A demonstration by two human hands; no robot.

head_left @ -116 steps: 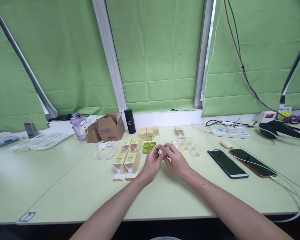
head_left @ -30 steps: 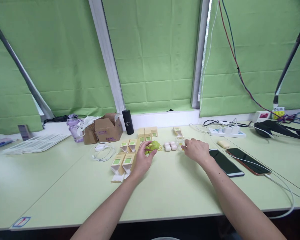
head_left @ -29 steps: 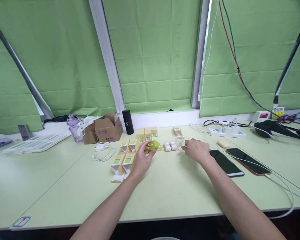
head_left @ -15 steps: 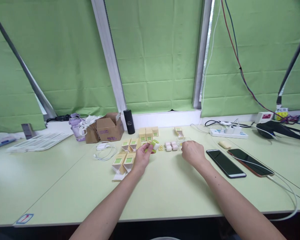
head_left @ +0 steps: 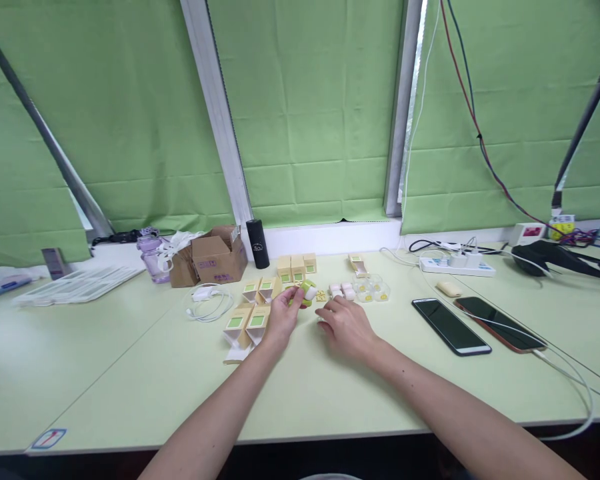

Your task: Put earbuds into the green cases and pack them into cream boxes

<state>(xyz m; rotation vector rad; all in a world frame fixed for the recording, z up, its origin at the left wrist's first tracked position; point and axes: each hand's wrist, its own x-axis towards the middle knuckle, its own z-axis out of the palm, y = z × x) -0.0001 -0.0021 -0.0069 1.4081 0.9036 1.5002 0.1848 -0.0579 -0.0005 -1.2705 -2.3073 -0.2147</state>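
My left hand [head_left: 283,313] is closed around a small green and white object [head_left: 307,292], holding it just above the table. To its right, my right hand [head_left: 347,327] has curled fingers pointing toward that object; anything between the fingertips is too small to make out. Just behind my right hand are pale pink and white small pieces [head_left: 347,289]. Beside them lies a clear plastic tray [head_left: 383,293] with round cups holding yellow bits. Small yellow pieces [head_left: 321,295] rest between my hands. Several cardboard boxes with green squares [head_left: 258,320] stand by my left hand.
Two phones [head_left: 451,327] lie at the right, with a cream-coloured oval item [head_left: 449,289] behind them. A power strip [head_left: 457,265] and cables run along the back. A black cylinder [head_left: 257,244], an opened carton [head_left: 220,257] and a coiled white cable [head_left: 210,307] are at the left.
My right hand has moved left from the clear tray toward my left hand, uncovering the tray. My left hand has stayed about still, holding the green and white object.
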